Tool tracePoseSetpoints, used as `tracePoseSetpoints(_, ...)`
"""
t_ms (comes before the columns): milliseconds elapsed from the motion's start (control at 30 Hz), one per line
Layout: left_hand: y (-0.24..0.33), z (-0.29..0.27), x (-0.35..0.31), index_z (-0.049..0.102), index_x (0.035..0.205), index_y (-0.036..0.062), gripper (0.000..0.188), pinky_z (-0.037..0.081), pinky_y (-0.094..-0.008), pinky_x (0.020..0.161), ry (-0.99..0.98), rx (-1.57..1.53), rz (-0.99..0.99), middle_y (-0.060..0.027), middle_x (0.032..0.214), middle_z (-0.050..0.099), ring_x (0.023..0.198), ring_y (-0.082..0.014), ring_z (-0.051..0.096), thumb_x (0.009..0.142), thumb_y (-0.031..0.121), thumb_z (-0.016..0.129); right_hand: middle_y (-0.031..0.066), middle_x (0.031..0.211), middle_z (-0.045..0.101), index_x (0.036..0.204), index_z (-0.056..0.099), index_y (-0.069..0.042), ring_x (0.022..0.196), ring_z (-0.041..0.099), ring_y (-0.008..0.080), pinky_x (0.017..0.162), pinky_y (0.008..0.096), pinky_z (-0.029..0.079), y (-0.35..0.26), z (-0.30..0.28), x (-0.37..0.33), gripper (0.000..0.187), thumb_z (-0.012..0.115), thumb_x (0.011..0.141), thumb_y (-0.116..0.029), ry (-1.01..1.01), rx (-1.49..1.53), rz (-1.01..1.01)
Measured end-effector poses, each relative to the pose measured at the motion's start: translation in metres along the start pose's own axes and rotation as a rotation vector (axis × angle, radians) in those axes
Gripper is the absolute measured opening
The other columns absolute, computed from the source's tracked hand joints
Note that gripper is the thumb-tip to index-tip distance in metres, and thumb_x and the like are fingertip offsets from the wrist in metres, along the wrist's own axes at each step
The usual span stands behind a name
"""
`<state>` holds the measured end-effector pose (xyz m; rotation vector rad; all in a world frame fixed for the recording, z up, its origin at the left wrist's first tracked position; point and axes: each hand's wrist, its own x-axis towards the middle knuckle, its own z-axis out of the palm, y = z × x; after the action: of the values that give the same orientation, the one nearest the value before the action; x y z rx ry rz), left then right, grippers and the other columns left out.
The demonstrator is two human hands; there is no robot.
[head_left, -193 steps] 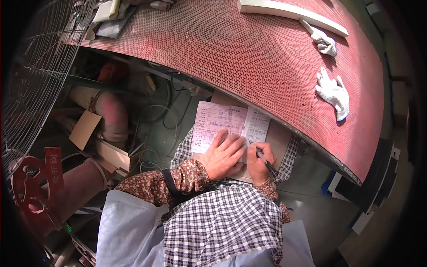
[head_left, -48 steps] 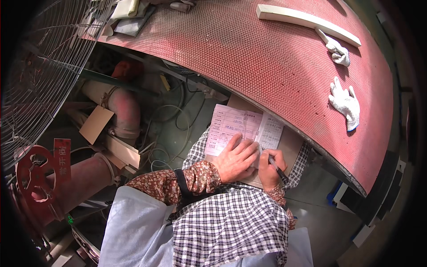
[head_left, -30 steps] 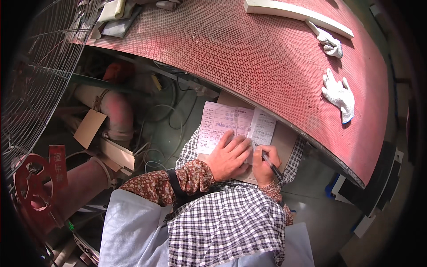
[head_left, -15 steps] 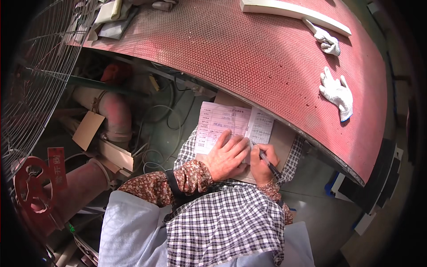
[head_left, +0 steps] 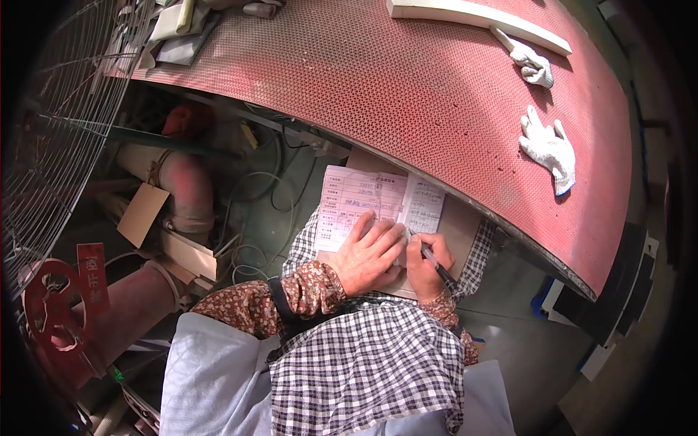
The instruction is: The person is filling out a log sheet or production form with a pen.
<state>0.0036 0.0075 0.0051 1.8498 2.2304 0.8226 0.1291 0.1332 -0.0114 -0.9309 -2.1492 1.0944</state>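
A pink printed form (head_left: 360,203) and a white slip (head_left: 424,206) lie on a brown board (head_left: 459,231) resting on my checked lap. My left hand (head_left: 371,253) lies flat on the form's lower part, fingers spread, pinning it down. Right beside it, my right hand (head_left: 427,263) grips a dark pen (head_left: 436,266) with its tip at the white slip's lower edge. Both forearms come up from the lower edge in floral sleeves.
A red perforated table (head_left: 407,80) curves across the top, its edge just above the board. On it lie two white gloves (head_left: 547,147) (head_left: 529,62), a long pale bar (head_left: 476,20) and cloths (head_left: 178,29). A wire fan guard (head_left: 51,131), pipes (head_left: 185,189) and cables fill the left.
The view has shifted slightly with my head. Both hands stay on the papers, the right hand still holding the pen at the white slip.
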Motion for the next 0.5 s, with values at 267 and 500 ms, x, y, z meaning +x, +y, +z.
tracePoseSetpoints(267,-0.0001,-0.0004,0.0006,0.067,0.123,0.0049,0.054,0.035,-0.059,0.12,-0.012,-0.005,-0.002,-0.0111,0.137,0.062,0.132,-0.0283,0.057,0.078,0.03,0.082,0.0122,0.069,0.065,0.087,0.065,-0.001,0.057,0.063,0.0244,0.055,0.0384,0.052,0.0006,0.0001,-0.0004,0.013,0.074,0.09,-0.01,-0.007,0.006,0.015)
tracePoseSetpoints(500,0.0,0.0004,0.0002,0.067,0.123,0.005,0.054,0.036,-0.0588,0.119,-0.006,0.002,0.0,-0.0109,0.136,0.062,0.132,-0.0282,0.057,0.078,0.03,0.082,0.0126,0.07,0.066,0.087,0.065,-0.001,0.057,0.064,0.0249,0.056,0.0388,0.052,-0.0023,0.0,0.0005,0.013,0.074,0.09,-0.01,-0.005,0.007,0.023)
